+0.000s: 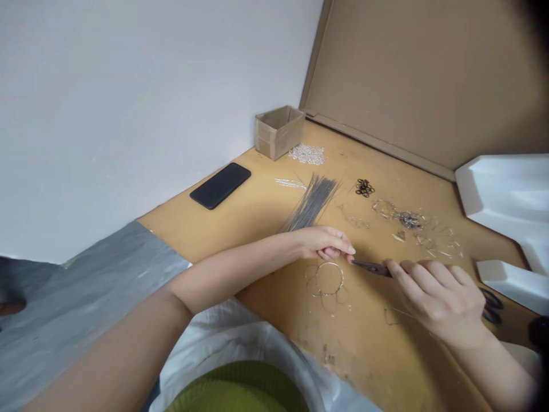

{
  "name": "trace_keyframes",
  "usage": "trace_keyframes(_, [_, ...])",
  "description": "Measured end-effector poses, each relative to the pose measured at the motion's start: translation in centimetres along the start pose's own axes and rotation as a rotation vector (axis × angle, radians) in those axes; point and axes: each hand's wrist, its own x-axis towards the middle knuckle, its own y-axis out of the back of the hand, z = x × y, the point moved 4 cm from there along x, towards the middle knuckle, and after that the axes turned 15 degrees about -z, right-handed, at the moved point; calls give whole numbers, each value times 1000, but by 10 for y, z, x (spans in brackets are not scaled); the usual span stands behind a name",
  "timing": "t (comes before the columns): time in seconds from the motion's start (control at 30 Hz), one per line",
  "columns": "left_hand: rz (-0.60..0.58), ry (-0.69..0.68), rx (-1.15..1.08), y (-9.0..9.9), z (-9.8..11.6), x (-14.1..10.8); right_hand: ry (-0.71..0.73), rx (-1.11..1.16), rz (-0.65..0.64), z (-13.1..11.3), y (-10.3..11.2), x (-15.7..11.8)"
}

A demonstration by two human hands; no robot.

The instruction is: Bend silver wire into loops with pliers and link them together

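Observation:
My left hand (330, 243) is closed in a pinch, thumb and fingertips pressed together on what looks like a thin wire, mostly hidden by the fingers. Wrapped in my right hand (441, 297) is a pair of dark pliers (372, 267), their narrow tips meeting the left fingertips. Just below my left hand shows a silvery wire ring (316, 279) with thinner wire loops around it; whether it hangs from the hand or lies on the table I cannot tell. Behind my left wrist lies a bundle of straight grey wires (312, 200).
On the wooden table (266, 206) are a black phone (221, 185), a small cardboard box (266, 137), a pile of clear beads (307, 153), black rings (364, 187) and tangled wire pieces (412, 220). White foam pieces (501, 189) and dark-handled scissors (491, 306) are at right.

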Motion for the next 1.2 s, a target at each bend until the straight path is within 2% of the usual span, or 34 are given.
trace_keyframes(0.33, [-34,3,-9,1,-1,1,7,0,-6,-1,1,0])
trace_keyframes(0.73, [-19,19,-12,3,-1,1,-4,2,-7,-2,1,1])
trace_keyframes(0.97, [-83,41,-29,2,-4,2,14,-9,-9,-1,2,2])
trace_keyframes(1.2, [-49,60,-50,3,-4,2,12,-18,-3,-2,2,2])
